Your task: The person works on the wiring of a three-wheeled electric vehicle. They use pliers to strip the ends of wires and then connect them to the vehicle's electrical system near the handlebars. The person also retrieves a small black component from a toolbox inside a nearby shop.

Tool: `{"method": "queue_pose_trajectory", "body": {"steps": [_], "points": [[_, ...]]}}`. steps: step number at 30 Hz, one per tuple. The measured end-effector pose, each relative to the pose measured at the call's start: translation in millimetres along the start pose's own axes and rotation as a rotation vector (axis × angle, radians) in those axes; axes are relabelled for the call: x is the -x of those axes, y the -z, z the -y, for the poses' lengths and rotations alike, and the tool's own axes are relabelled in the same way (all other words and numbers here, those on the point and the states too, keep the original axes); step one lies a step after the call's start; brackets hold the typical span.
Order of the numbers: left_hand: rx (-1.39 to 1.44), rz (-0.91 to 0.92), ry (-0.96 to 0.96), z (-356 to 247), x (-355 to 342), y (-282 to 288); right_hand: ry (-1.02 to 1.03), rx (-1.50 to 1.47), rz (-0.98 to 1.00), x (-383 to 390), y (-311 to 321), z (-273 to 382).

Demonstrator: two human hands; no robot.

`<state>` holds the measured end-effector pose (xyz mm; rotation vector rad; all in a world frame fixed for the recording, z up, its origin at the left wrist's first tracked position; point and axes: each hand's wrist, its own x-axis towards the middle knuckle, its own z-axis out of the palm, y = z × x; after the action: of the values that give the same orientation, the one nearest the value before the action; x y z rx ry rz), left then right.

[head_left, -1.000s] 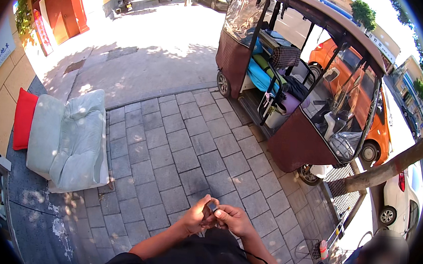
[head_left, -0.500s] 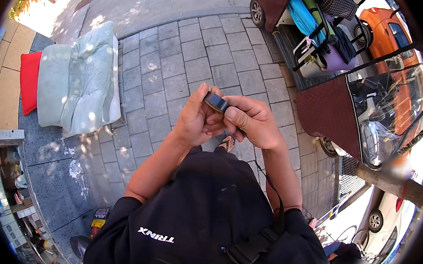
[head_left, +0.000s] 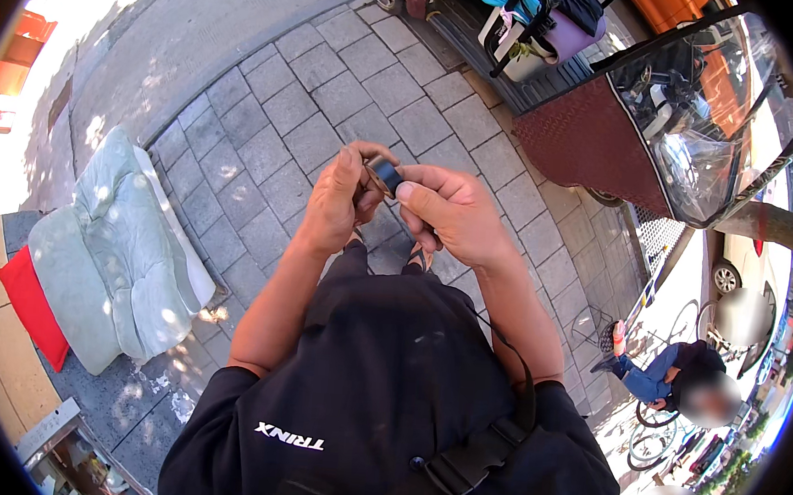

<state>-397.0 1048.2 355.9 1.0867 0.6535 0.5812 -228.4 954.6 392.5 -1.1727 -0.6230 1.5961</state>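
A small roll of black tape (head_left: 385,177) is held in front of my chest, above the paving. My left hand (head_left: 331,204) has its fingers curled round the roll's left side, with the thumb up. On the other side, my right hand (head_left: 461,217) pinches the roll's edge between thumb and bent fingers. Part of the roll's brownish inner ring shows beside the left fingers. I cannot tell whether a tape end is lifted, since fingertips cover it.
A pale green cushioned seat (head_left: 106,255) with a red cushion (head_left: 32,300) stands left on the pavement. At upper right is a maroon-panelled three-wheeled cart (head_left: 596,151) carrying bags. A person (head_left: 664,372) and bicycles are at right. My sandalled feet stand on grey pavers (head_left: 265,160).
My view has swung to the right, so the seat and cart sit differently in the picture. The tape roll has tilted between my fingers; both hands keep hold of it.
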Motion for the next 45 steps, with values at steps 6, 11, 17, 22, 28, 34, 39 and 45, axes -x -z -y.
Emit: {"method": "queue_pose_trajectory", "body": {"steps": [6, 11, 17, 22, 28, 34, 39, 45], "points": [[0.256, 0.216, 0.347, -7, -27, 10, 0.113, -0.011, -0.189, -4, -23, -5], [0.588, 0.418, 0.515, -10, -33, 10, 0.2, -0.049, -0.266, 4, -34, -12], [0.674, 0.44, 0.641, -22, -30, -1, 0.225, 0.019, -0.337, 12, -26, -15], [0.237, 0.326, 0.346, -14, -32, -9, 0.211, -0.114, -0.306, 20, -19, -7], [0.118, 0.275, 0.195, -7, -24, -17, 0.182, -0.159, -0.273, 22, -6, -10], [0.581, 0.354, 0.468, -7, -18, -30, 0.183, -0.098, -0.149, 37, 3, -7], [0.623, 0.301, 0.557, -6, -17, -44, 0.103, -0.101, -0.208, 45, 7, 3], [0.39, 0.34, 0.462, 7, -23, -48, 0.121, -0.147, -0.244, 44, 23, -11]]}}
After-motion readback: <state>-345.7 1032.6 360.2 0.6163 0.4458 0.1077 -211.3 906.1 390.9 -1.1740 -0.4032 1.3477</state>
